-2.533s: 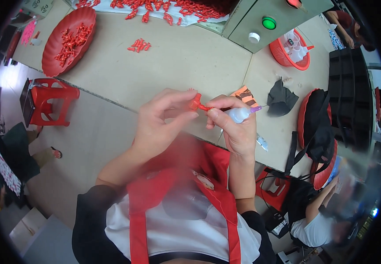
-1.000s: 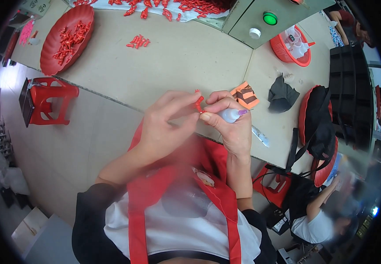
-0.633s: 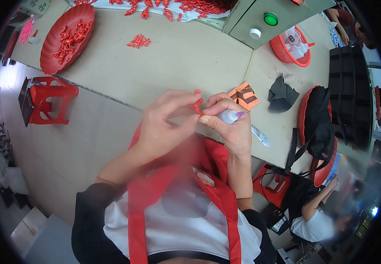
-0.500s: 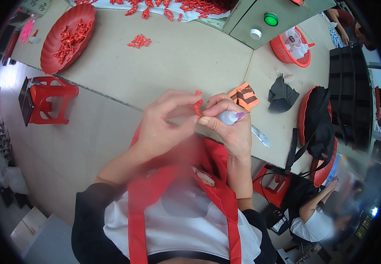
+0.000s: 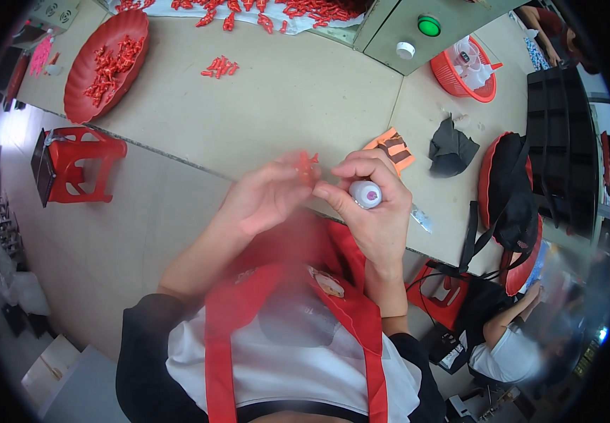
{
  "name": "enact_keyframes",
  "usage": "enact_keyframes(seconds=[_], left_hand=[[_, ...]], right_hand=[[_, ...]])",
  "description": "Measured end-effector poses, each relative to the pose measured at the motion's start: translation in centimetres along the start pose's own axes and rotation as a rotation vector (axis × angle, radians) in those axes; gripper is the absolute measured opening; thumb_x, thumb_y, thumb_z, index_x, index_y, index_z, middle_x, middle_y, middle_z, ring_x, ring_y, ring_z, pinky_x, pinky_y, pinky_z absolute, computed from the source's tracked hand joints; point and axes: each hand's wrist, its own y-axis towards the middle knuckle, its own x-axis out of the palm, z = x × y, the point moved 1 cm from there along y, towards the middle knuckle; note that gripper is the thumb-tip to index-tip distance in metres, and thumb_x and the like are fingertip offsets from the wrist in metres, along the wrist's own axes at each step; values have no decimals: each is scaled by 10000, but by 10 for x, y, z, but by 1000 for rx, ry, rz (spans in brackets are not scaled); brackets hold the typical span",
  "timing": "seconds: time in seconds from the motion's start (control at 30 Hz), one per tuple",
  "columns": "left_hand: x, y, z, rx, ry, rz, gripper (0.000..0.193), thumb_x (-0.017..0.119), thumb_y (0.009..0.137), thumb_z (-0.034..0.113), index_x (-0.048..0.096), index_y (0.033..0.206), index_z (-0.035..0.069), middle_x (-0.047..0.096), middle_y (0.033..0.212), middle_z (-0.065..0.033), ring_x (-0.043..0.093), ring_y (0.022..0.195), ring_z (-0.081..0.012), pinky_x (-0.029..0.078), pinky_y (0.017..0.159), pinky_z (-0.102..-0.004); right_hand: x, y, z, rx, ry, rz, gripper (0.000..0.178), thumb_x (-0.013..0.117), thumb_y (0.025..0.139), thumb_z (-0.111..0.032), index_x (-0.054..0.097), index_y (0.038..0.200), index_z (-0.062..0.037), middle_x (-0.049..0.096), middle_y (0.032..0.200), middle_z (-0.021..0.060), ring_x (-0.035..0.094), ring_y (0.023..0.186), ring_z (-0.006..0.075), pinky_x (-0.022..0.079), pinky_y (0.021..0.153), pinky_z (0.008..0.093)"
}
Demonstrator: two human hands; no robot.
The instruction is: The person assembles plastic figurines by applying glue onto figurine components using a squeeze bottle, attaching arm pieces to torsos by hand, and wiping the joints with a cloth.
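Over the table's front edge, my left hand [image 5: 264, 199] holds a small red figurine-like piece [image 5: 307, 166] between its fingers; the piece is smeared by motion. Just to its right, my right hand [image 5: 384, 224] is wrapped round a small whitish squeeze bottle [image 5: 366, 194] with a purple tip. The bottle's tip faces up at me. My right thumb and forefinger reach towards the red piece, and whether they touch it is unclear. On the table beyond lies a little pile of similar red pieces [image 5: 219, 68].
A scalloped red tray [image 5: 79, 88] of red pieces stands far left. More pieces lie on white cloth [image 5: 305, 22] beside a grey-green machine [image 5: 417, 53]. To the right are a red basket [image 5: 453, 81], orange packet [image 5: 396, 149], black cloth [image 5: 453, 148] and black bag [image 5: 508, 194].
The bottle has turned in my right hand, its tip swinging from rightward to facing me. My left hand has opened out somewhat and moved the red piece slightly left, away from the right fingers.
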Motion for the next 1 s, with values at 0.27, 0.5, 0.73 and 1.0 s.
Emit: enact_keyframes(seconds=[0.27,0.5,0.73,1.0], left_hand=[[4,1,4,31,161,44,268,510,857,90,500,1111,2,561,1061,-135,554,1000,-212,454,881,-314],[11,0,-2,-28,212,35,284,509,873,117,502,1128,-6,569,1074,-150,577,967,-229,470,867,-336],[23,-11,2,121,697,148,239,547,842,58,546,1064,-32,592,1014,-126,584,930,-167,485,793,-299],[44,-15,3,662,1164,322,192,586,790,-3,583,980,-29,605,884,-67,586,781,-100,479,684,-217]], right_hand=[[1,3,4,-33,40,48,273,721,632,32,617,877,-25,577,859,51,578,671,116,467,618,248],[-3,7,4,-117,-170,-58,448,707,604,50,604,1034,-19,528,992,72,550,649,89,449,617,201],[-1,5,10,-247,-306,-116,542,732,563,14,585,1081,-47,587,930,82,586,630,132,496,584,245],[2,2,4,-352,-428,-109,520,762,577,-78,577,1063,-73,602,759,61,598,619,191,475,519,286]])
